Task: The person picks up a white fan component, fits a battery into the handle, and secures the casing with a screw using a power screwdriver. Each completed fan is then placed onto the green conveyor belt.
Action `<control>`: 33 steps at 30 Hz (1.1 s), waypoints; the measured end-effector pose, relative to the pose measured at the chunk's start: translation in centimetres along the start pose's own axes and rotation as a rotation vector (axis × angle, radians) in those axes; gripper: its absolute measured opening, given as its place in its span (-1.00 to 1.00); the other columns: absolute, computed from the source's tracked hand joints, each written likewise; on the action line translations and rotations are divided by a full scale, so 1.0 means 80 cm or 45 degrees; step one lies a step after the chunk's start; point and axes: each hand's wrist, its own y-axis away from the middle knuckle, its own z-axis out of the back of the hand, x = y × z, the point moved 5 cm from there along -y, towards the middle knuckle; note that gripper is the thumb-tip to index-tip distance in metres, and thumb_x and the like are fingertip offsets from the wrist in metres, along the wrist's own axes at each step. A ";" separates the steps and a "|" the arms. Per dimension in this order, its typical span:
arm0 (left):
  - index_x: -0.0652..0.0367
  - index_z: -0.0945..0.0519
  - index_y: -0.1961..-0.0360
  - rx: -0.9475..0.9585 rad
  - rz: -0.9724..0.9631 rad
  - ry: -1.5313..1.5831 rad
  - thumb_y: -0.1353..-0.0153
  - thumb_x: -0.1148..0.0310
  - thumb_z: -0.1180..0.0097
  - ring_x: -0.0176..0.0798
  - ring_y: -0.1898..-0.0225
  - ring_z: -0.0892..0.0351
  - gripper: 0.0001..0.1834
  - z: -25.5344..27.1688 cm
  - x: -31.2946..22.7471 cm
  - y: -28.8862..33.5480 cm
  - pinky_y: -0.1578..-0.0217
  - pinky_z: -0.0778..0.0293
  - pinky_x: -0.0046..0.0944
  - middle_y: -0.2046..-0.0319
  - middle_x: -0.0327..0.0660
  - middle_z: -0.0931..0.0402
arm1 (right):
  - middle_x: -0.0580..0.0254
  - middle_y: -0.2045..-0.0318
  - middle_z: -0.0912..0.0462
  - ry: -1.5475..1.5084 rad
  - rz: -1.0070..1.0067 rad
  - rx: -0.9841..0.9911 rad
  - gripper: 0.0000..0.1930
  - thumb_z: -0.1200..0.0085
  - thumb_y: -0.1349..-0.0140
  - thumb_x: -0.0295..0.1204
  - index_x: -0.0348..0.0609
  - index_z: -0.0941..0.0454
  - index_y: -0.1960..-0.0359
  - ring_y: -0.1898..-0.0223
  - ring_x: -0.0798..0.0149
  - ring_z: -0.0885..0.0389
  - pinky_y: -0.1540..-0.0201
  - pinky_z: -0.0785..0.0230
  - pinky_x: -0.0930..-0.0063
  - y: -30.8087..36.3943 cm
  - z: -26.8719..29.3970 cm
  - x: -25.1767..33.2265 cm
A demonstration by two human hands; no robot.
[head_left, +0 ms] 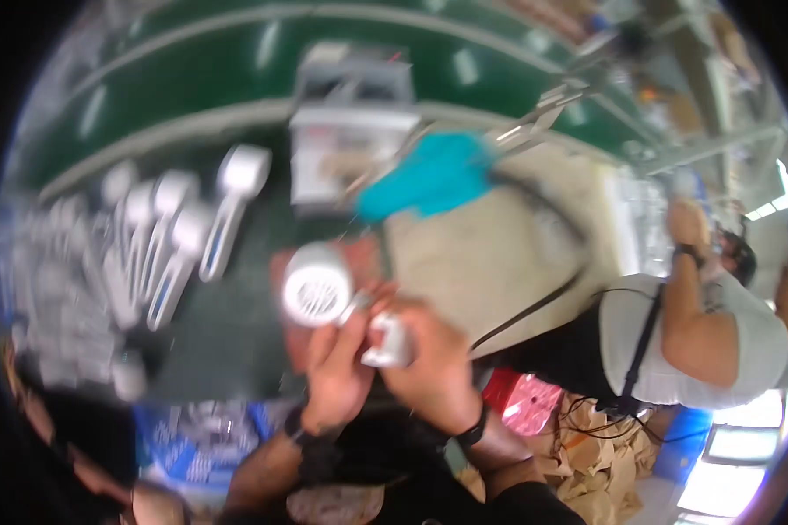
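— Hands first: what has the left hand (337,367) got?

— Its fingers are curled shut around the handle of a white round-headed device (317,285), the slotted face turned up toward the camera, above the dark surface (228,324).

— And the right hand (429,354)?

— Closed on a small white part (390,341), pressed against the left hand's fingers, just beside the device's handle. Motion blur hides where the part ends.

— Anything else unclear?

— A row of similar white devices (171,236) lies to the left, smeared. Both forearms rise from the lower edge, wrists bent inward, knuckles meeting. A person in a grey shirt (709,341) sits at right, partly cut off.
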 end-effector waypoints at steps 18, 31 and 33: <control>0.31 -0.37 -0.27 -0.239 0.316 0.310 -0.54 0.20 0.20 -0.16 -0.19 -0.46 -0.54 0.014 0.008 0.023 -0.22 -0.36 -0.08 -0.19 -0.06 -0.47 | 0.02 0.05 -0.52 0.118 -0.110 0.179 -0.49 -0.33 -0.11 -0.45 -0.19 -0.49 -0.13 0.08 0.06 -0.57 0.07 -0.47 0.27 0.005 0.007 0.017; 0.25 -0.36 -0.28 -0.201 0.305 0.319 -0.54 0.04 0.27 -0.15 -0.18 -0.47 -0.46 0.013 0.013 0.019 -0.19 -0.39 -0.11 -0.20 -0.07 -0.45 | 0.02 0.11 -0.63 -0.027 -0.006 0.143 -0.51 -0.28 -0.11 -0.49 -0.24 -0.46 -0.11 0.13 0.03 -0.67 0.07 -0.52 0.28 0.003 -0.003 0.013; 0.26 -0.37 -0.28 -0.212 0.306 0.301 -0.54 0.04 0.26 -0.15 -0.17 -0.47 -0.46 0.012 0.013 0.019 -0.18 -0.40 -0.11 -0.20 -0.06 -0.45 | 0.03 0.13 -0.64 -0.037 -0.027 0.183 -0.50 -0.29 -0.11 -0.48 -0.23 -0.46 -0.11 0.15 0.02 -0.68 0.09 -0.52 0.28 0.008 -0.003 0.014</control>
